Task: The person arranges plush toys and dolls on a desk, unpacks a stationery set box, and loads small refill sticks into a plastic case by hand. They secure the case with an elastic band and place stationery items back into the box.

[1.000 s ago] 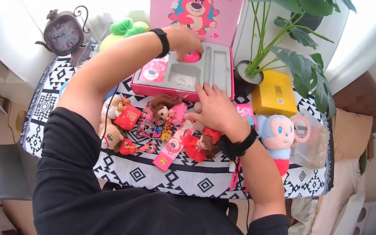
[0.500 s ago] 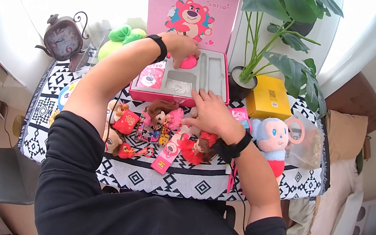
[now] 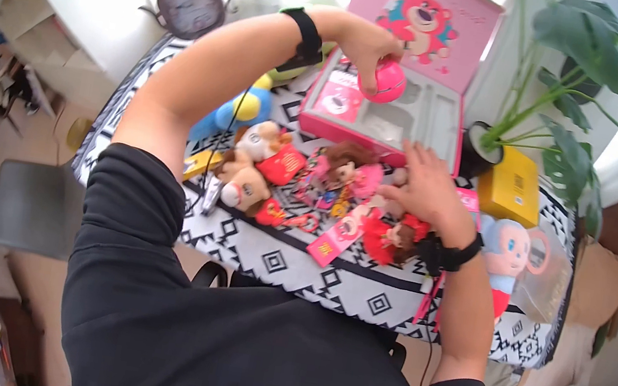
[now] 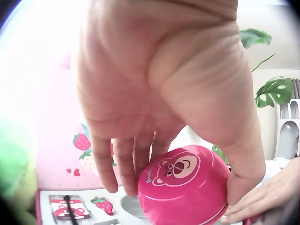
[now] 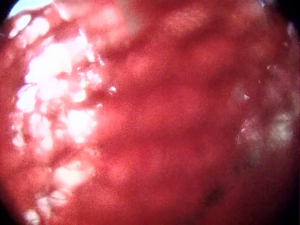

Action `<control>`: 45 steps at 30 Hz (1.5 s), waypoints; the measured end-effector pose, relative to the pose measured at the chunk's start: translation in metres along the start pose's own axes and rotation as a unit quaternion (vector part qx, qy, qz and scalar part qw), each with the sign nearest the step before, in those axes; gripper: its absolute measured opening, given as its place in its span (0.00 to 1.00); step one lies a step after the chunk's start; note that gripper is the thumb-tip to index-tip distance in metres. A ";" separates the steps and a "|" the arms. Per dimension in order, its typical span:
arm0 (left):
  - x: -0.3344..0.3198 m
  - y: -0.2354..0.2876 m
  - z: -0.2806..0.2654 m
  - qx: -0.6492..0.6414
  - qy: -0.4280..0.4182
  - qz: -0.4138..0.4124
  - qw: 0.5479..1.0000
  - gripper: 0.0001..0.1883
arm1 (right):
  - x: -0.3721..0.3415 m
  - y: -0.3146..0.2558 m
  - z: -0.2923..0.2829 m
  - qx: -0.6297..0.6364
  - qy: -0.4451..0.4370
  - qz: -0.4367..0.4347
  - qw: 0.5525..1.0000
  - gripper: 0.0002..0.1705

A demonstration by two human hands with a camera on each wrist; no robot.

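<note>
Between the thumb and fingers of my left hand [image 3: 365,44] is a pink round case [image 4: 185,185] with a bear face on its top. In the head view it is held over the open pink gift box [image 3: 328,125], whose lid stands up at the back. My right hand [image 3: 431,186] rests with extended fingers at the box's front edge, above a doll in a red dress [image 3: 378,244]. Inside the box, a bear-print card packet [image 3: 337,100] lies in the left part of the grey tray [image 3: 438,120]. Blurred red fills the right wrist view.
Plush toys [image 3: 242,182], a long-haired doll [image 3: 349,169] and a pink bear-print packet [image 3: 336,238] lie before the box. A potted plant [image 3: 481,152], yellow box [image 3: 511,185] and blue-and-pink plush [image 3: 506,252] stand right. A clock [image 3: 191,5] stands back left.
My left hand has lifted the pink round case up out of its recess in the tray. My right hand stays at the box's front edge. The head view has turned, shifting the scene right.
</note>
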State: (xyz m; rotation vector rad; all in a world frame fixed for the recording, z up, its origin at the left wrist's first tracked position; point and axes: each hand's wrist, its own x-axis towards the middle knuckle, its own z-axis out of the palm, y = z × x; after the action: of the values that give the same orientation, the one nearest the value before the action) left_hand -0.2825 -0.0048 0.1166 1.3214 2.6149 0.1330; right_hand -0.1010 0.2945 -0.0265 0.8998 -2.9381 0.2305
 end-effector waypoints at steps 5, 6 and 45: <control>-0.118 0.028 -0.020 -0.037 0.028 -0.030 0.998 0.42 | 0.000 -0.007 -0.011 0.016 -0.015 0.007 1.000 0.69; -0.143 0.034 -0.021 -0.014 0.042 -0.022 0.999 0.42 | 0.000 -0.007 -0.012 0.011 -0.016 0.011 1.000 0.69; -0.091 0.008 0.026 0.172 -0.080 -0.169 0.967 0.19 | -0.004 -0.014 -0.012 -0.029 -0.010 0.010 0.999 0.74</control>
State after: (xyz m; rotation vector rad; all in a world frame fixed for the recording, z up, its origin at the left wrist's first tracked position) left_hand -0.2182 -0.0736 0.1053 0.9015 2.7532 -0.4784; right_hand -0.0902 0.2871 -0.0135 0.8715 -2.9568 0.1367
